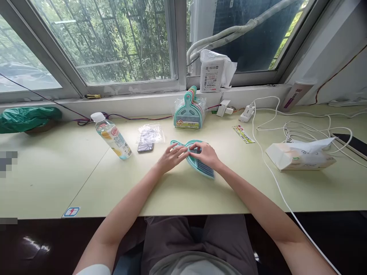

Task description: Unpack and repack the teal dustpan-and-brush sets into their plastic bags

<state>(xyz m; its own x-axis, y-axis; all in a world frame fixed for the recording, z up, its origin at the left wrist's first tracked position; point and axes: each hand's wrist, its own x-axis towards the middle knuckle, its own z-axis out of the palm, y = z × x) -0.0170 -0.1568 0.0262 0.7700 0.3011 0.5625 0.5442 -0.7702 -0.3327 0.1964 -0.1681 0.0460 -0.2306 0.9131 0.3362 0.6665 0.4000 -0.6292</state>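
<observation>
A teal mini dustpan and brush set (202, 168) lies tilted on the table in front of me, grey bristles toward the lower right and looped handle toward the upper left. My left hand (172, 157) rests across the handle's neck, fingers long and close together, its thumb hidden. From the other side my right hand (208, 154) pinches the set where handle and pan meet. Both hands' fingertips nearly touch there; anything small between them is too hidden to make out. Behind stands a row of similar dustpan and brush sets (187, 110) in clear wrapping.
Left of my hands are a leaning drink bottle (113, 137), a phone (145, 147) and clear plastic bags (150, 133). To the right lie a printed card (243, 134), a tissue pack (301, 156) and looping white cables (268, 164). A boxed packet (212, 76) sits on the windowsill.
</observation>
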